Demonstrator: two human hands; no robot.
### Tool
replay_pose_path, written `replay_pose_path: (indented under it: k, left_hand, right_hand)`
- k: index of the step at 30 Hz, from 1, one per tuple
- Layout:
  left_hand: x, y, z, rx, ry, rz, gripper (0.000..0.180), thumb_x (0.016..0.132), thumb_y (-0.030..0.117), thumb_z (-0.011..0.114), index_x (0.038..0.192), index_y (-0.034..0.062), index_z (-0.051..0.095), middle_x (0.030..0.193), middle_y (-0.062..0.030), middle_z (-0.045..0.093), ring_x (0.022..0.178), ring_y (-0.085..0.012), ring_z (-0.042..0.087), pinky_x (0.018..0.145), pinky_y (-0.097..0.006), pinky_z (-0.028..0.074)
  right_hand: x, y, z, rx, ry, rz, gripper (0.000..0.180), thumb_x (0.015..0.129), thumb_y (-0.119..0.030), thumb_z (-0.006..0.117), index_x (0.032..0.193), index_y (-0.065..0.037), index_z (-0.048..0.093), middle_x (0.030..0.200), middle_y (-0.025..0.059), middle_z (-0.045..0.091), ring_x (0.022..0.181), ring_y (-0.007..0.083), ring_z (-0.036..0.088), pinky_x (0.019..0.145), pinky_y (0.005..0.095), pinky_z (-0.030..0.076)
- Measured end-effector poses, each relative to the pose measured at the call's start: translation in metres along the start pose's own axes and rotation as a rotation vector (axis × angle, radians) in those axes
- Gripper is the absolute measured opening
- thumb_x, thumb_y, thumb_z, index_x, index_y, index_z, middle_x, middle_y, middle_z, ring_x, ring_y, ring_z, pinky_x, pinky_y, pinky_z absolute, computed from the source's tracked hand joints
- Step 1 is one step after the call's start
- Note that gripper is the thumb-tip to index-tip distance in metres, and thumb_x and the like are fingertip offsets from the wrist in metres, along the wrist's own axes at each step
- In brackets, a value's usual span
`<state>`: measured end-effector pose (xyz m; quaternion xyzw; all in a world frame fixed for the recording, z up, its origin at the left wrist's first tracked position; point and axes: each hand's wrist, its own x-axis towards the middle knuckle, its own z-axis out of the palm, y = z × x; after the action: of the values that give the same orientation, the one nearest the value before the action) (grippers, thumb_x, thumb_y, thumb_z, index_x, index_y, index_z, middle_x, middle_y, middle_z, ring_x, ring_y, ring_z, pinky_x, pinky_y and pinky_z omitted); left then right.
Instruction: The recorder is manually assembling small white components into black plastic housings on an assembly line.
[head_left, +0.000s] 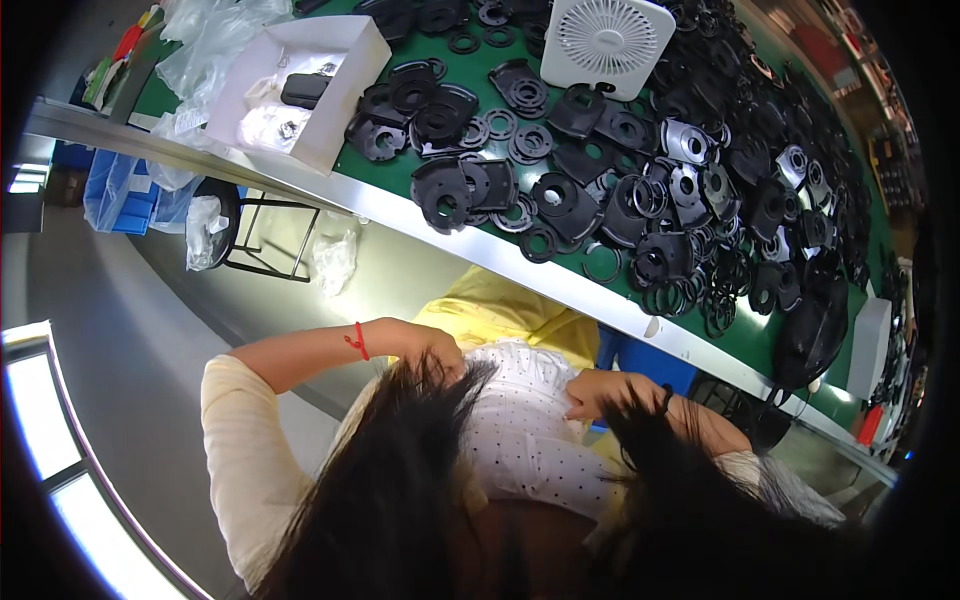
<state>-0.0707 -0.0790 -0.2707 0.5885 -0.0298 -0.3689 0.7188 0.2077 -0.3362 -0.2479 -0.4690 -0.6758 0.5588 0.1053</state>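
Note:
My left hand (432, 349) is bent in against the front of my white dotted top (522, 400), its fingers curled and partly covered by dark strands. A red cord bracelet (357, 341) circles that wrist. On the other side of the top, my right hand (597, 391) is closed, thumb and fingers drawn in at the fabric's edge. Whether either hand grips cloth or something else is hidden. Yellow cloth (505, 304) lies over my lap, below the bench edge. Neither hand touches the parts on the bench.
Ahead stands a green-topped bench (385, 183) with a pale metal edge. Black plastic housings (440, 192) and rings (538, 243) crowd it. A white square fan (608, 45) stands among them. At left sit a white box (345, 105) and a black-framed stool (270, 240).

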Motion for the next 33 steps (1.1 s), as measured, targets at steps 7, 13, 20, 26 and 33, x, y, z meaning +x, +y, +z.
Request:
replay_pose_path:
  k: [7, 13, 20, 26, 33]
  left_hand:
    - [0.002, 0.039, -0.010, 0.367, 0.070, -0.193, 0.017, 0.071, 0.025, 0.062, 0.071, 0.0081, 0.058, 0.063, -0.0076, 0.058, 0.060, -0.0264, 0.055, 0.055, -0.037, 0.041]
    - [0.002, 0.053, -0.014, 0.913, 0.167, -0.253, 0.021, 0.073, 0.029, 0.059, 0.072, 0.0076, 0.057, 0.070, -0.0135, 0.062, 0.067, -0.0361, 0.061, 0.060, -0.045, 0.047]
    - [0.019, -0.050, 0.006, 1.225, 0.529, -0.183, 0.055, 0.083, 0.053, 0.056, 0.113, 0.0074, 0.048, 0.110, -0.0204, 0.057, 0.095, -0.0407, 0.060, 0.079, -0.050, 0.049]
    - [0.045, 0.042, -0.013, 1.093, 0.304, -0.344, 0.025, 0.085, 0.029, 0.053, 0.095, 0.0081, 0.061, 0.088, -0.0153, 0.064, 0.082, -0.0346, 0.065, 0.066, -0.047, 0.052]
    - [0.025, 0.127, -0.038, 1.028, 0.037, -0.220, 0.026, 0.084, 0.024, 0.057, 0.098, 0.0026, 0.060, 0.083, -0.0215, 0.065, 0.081, -0.0395, 0.064, 0.068, -0.047, 0.051]
  right_hand:
    - [0.022, -0.005, -0.029, -0.342, -0.333, 0.144, 0.024, 0.076, -0.019, 0.060, 0.086, 0.001, 0.067, 0.079, 0.0236, 0.065, 0.071, 0.0370, 0.064, 0.056, 0.0431, 0.050]
    - [0.027, -0.016, -0.034, -0.360, -0.323, 0.351, 0.023, 0.076, -0.020, 0.059, 0.076, 0.002, 0.068, 0.074, 0.0231, 0.065, 0.070, 0.0392, 0.065, 0.060, 0.0451, 0.052]
    - [0.011, -0.053, -0.069, -0.249, -0.057, 0.391, 0.029, 0.079, -0.031, 0.060, 0.080, -0.002, 0.064, 0.077, 0.0214, 0.062, 0.074, 0.0399, 0.061, 0.062, 0.0455, 0.047]
    - [-0.017, -0.114, -0.165, -0.307, -0.088, 0.001, 0.028, 0.092, -0.031, 0.057, 0.095, -0.004, 0.061, 0.087, 0.0167, 0.062, 0.082, 0.0360, 0.060, 0.071, 0.0429, 0.048]
    - [-0.036, -0.187, -0.254, -0.348, 1.003, -0.177, 0.011, 0.086, -0.007, 0.060, 0.096, -0.004, 0.062, 0.077, 0.0089, 0.061, 0.068, 0.0186, 0.060, 0.059, 0.0293, 0.046]
